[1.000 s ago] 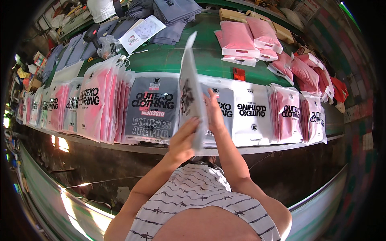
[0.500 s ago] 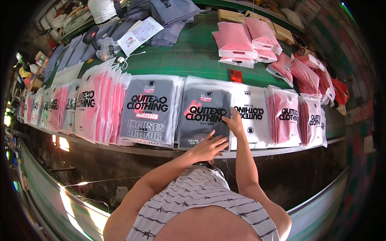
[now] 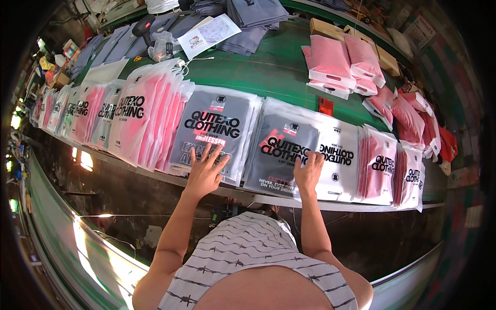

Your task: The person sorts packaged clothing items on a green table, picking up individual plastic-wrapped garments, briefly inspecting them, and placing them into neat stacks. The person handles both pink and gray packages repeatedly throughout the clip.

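Two clear plastic bags with folded dark grey T-shirts lie side by side at the table's front edge. My left hand (image 3: 207, 168) is spread over the lower part of the left bagged T-shirt (image 3: 212, 119), fingertips on or just above the plastic. At the right edge of the other bagged T-shirt (image 3: 279, 168), my right hand (image 3: 309, 173) rests with bent fingers, thumb and forefinger a little apart. Just right of that hand lies a white bag with black print (image 3: 337, 160). I see nothing gripped in either hand.
Stacks of bagged pink garments (image 3: 147, 116) continue leftward along the green table (image 3: 268, 67). Pink bags with cut-out handles (image 3: 330, 59) are piled at the back right, near a red phone-like object (image 3: 325, 106). Grey fabric pieces (image 3: 256, 15) and a heat gun (image 3: 142, 26) lie behind.
My left hand has moved from the middle bag leftward onto the left grey T-shirt bag. The right hand stays by the middle bag's right edge. The view has shifted and tilted.
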A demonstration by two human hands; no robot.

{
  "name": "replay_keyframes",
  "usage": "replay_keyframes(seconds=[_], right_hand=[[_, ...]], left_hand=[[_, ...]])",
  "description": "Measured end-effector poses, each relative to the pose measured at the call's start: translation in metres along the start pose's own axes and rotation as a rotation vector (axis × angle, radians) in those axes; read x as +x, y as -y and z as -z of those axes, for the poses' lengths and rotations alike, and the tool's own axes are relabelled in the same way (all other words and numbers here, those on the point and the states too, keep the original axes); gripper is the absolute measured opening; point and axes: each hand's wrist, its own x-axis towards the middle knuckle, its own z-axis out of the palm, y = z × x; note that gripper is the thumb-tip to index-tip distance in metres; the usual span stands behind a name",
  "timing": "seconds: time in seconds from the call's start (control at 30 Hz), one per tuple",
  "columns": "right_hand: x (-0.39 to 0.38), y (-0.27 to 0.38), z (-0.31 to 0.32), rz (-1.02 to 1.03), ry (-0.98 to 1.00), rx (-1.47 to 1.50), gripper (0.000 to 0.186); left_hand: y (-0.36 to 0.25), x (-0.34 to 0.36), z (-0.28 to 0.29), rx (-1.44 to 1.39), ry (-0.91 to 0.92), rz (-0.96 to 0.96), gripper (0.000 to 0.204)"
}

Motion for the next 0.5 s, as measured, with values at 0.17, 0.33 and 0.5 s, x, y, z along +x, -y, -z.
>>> replay_keyframes(seconds=[0.17, 0.33, 0.5], right_hand=[[-0.012, 0.046, -0.013, 0.125, 0.009, 0.242, 0.02], [-0.031, 0.096, -0.031, -0.144, 0.455, 0.696, 0.021], [-0.013, 0.144, -0.034, -0.56, 0.433, 1.74, 0.058]], left_hand=[[0.031, 0.008, -0.02, -0.086, -0.505, -0.117, 0.05], [0.016, 0.022, 0.028, -1.043, -0.96, 0.174, 0.032], [-0.029, 0.003, 0.061, -1.95, -1.025, 0.736, 0.034]])
